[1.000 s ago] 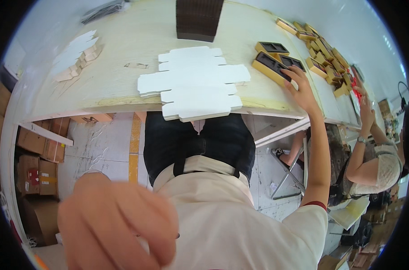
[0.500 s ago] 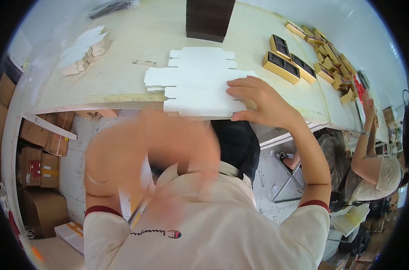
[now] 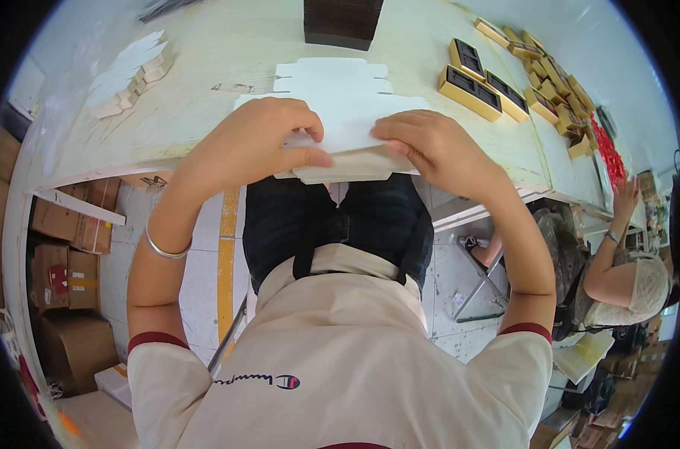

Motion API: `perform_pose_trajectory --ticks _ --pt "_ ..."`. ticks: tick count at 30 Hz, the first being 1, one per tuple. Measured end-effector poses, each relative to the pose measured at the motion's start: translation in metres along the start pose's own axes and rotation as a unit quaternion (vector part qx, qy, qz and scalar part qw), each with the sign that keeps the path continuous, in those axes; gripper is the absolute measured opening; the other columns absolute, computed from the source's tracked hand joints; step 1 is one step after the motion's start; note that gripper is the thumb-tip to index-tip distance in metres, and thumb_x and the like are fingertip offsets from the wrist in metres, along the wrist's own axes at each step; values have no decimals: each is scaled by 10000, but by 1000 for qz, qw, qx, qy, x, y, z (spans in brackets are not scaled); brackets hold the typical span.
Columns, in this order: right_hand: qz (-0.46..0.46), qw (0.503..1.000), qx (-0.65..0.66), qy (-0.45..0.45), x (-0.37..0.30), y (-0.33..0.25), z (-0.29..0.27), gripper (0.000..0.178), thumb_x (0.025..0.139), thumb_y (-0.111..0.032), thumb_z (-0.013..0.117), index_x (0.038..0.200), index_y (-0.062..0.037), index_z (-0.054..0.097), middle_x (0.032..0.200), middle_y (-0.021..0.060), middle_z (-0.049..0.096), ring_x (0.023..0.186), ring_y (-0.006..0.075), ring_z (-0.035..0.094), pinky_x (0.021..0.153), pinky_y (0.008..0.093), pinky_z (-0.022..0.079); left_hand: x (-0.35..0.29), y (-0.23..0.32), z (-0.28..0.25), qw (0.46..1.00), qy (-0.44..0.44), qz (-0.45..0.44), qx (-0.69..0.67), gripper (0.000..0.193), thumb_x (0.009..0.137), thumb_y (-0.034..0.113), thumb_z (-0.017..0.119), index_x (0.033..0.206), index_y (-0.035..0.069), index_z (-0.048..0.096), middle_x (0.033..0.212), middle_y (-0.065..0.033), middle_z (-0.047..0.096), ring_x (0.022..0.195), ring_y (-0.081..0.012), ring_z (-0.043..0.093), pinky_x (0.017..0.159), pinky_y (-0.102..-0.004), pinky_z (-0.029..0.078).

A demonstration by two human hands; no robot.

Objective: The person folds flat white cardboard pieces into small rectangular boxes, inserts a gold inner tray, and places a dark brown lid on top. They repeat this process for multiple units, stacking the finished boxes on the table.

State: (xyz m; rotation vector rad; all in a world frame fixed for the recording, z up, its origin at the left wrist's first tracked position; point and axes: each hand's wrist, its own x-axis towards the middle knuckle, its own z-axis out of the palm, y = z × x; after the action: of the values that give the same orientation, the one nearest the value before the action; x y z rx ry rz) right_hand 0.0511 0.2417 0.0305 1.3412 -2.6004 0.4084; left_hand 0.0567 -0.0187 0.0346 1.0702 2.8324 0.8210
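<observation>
A stack of flat white cardboard box blanks (image 3: 345,173) lies at the table's near edge in front of me. The near part of the top blank (image 3: 347,123) is raised and bent, with a gap showing above the blanks beneath. My left hand (image 3: 276,138) grips its left side, thumb toward the near edge and fingers curled over the top. At the right side my right hand (image 3: 433,146) pinches the same blank, its fingertips on the white surface. The undersides of both grips are partly hidden.
Beyond the blanks stands a dark brown block-like stack (image 3: 341,22). More white blanks (image 3: 127,75) lie at the far left. Gold boxes with dark inserts (image 3: 471,91) sit to the right, near a heap of gold boxes (image 3: 553,82). A co-worker's arm (image 3: 617,217) is at the far right.
My left hand has come up from over my lap, where it was blurred, onto the blanks. The top blank's near part has lifted. My right hand has stayed at the right side.
</observation>
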Motion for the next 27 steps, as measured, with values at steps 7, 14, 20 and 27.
perform_pose_trajectory --ticks 7,14,20,27 --pt "-50 988 -116 91 -9 -6 19 258 678 -9 629 930 -4 572 852 158 635 833 322 638 735 381 525 -4 3 22 975 96 111 165 159 820 168 647 907 34 647 746 -116 638 679 -282 622 617 -328 487" --pt "-61 987 -116 98 -13 -3 20 239 654 11 656 884 -17 598 783 122 638 756 286 647 676 359 523 -13 5 25 983 76 99 136 236 759 209 719 896 28 653 777 -123 647 713 -281 621 646 -344 490" --pt "-15 997 6 74 -13 10 12 222 684 -113 741 854 -41 616 775 96 630 733 276 617 643 345 492 1 6 1 1000 0 -6 8 308 711 205 761 919 -4 673 851 -136 667 744 -259 618 708 -313 489" --pt "11 996 89 23 -9 10 6 355 645 -168 788 937 -29 641 891 99 635 805 266 586 724 326 480 6 7 -2 999 -34 -6 33 352 676 201 786 934 -3 663 879 -124 656 793 -258 608 712 -314 490"
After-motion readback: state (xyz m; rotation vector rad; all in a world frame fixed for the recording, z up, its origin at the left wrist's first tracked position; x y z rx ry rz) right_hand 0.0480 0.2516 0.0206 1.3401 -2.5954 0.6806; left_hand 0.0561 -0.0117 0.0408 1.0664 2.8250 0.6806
